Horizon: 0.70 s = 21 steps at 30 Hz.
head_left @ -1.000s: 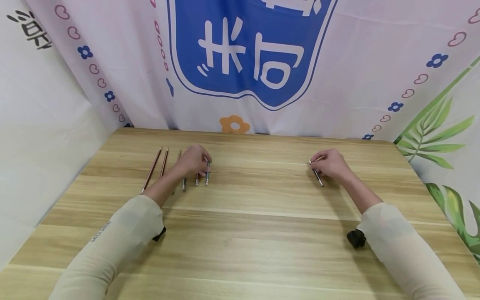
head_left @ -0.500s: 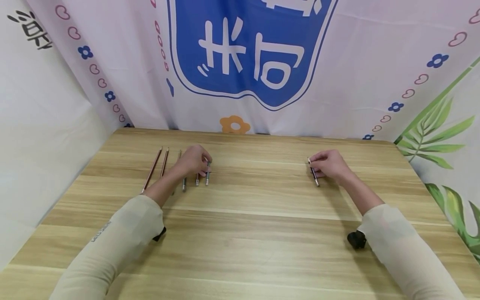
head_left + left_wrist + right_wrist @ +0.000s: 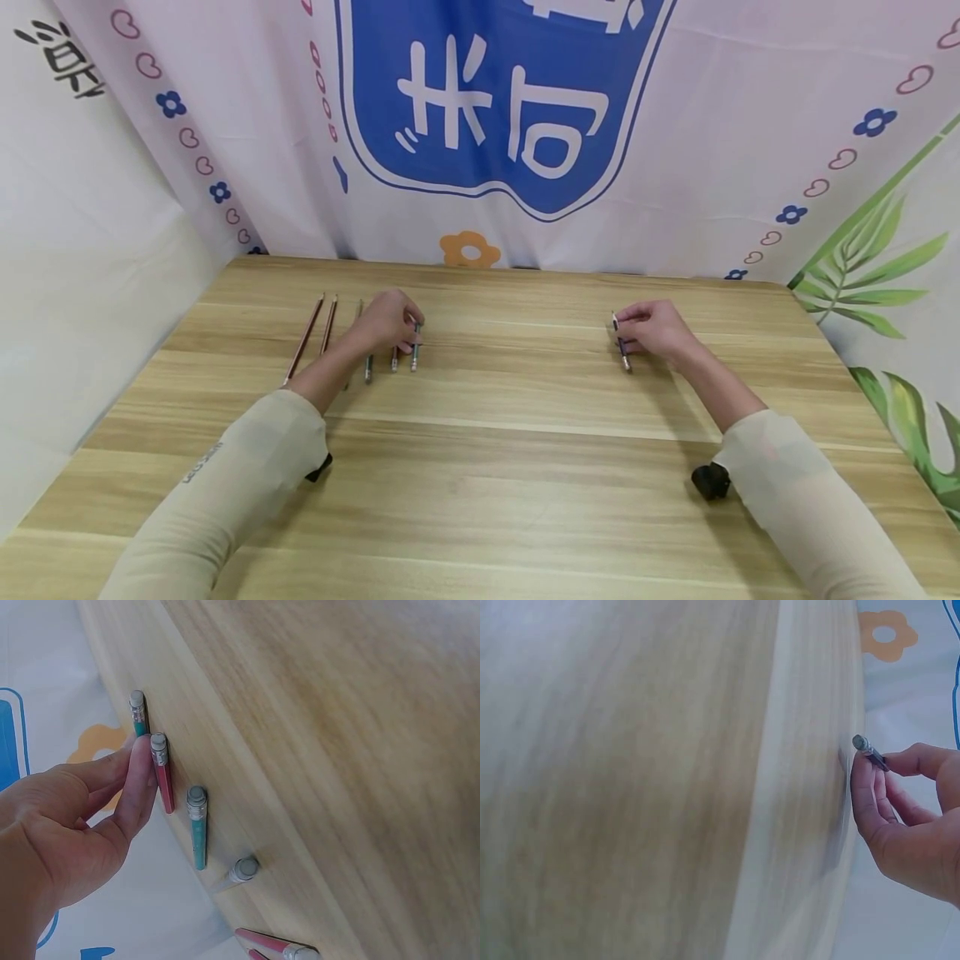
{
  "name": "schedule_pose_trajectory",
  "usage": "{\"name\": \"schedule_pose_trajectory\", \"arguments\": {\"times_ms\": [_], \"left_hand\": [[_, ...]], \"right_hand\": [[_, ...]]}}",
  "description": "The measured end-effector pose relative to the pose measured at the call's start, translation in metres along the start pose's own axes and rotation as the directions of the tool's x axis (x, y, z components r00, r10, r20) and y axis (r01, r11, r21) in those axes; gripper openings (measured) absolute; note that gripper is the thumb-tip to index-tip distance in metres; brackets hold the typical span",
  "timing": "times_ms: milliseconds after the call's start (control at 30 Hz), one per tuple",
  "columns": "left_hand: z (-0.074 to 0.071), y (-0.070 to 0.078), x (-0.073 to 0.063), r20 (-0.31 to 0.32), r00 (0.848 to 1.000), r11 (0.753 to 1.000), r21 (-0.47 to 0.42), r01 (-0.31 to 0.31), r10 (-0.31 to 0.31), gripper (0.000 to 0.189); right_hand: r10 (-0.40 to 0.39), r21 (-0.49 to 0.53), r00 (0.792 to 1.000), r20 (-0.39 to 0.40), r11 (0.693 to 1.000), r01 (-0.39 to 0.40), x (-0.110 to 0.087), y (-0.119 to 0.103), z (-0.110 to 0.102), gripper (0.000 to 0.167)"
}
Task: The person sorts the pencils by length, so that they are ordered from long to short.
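right hand [image 3: 654, 327] pinches dark pencil [image 3: 621, 346] near table's [image 3: 525, 467] far-right edge | light, stiff, rolls; grip mid-shaft | left hand [image 3: 386, 319] fingertips rest on pencil row [image 3: 393, 358], far-left

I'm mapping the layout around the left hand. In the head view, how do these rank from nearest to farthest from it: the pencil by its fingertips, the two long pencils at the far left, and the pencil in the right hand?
1. Pencil by the fingertips: touching the left hand, on its right.
2. Two long pencils: lying just left of it.
3. Pencil held in the right hand: far across the table.
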<state>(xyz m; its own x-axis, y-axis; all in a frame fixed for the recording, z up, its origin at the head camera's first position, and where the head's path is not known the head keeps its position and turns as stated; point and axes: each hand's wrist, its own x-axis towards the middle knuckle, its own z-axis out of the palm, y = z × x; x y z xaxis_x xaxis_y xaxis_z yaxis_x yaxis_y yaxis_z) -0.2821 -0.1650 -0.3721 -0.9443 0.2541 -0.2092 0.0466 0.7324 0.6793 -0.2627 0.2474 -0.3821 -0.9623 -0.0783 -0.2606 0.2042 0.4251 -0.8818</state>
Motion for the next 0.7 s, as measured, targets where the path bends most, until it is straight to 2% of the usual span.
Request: {"name": "schedule_pose_trajectory", "arguments": {"times_ms": [300, 700], "left_hand": [[0.000, -0.001, 0.001, 0.002, 1.000, 1.000, -0.005, 0.011, -0.011, 0.033], [0.000, -0.001, 0.002, 0.007, 1.000, 1.000, -0.003, 0.015, -0.015, 0.034]], "right_hand": [[-0.044, 0.039, 0.999, 0.027, 0.998, 0.043, -0.001, 0.002, 0.002, 0.037], [-0.045, 0.042, 0.997, 0.061, 0.998, 0.043, 0.000, 0.002, 0.011, 0.037]]}}
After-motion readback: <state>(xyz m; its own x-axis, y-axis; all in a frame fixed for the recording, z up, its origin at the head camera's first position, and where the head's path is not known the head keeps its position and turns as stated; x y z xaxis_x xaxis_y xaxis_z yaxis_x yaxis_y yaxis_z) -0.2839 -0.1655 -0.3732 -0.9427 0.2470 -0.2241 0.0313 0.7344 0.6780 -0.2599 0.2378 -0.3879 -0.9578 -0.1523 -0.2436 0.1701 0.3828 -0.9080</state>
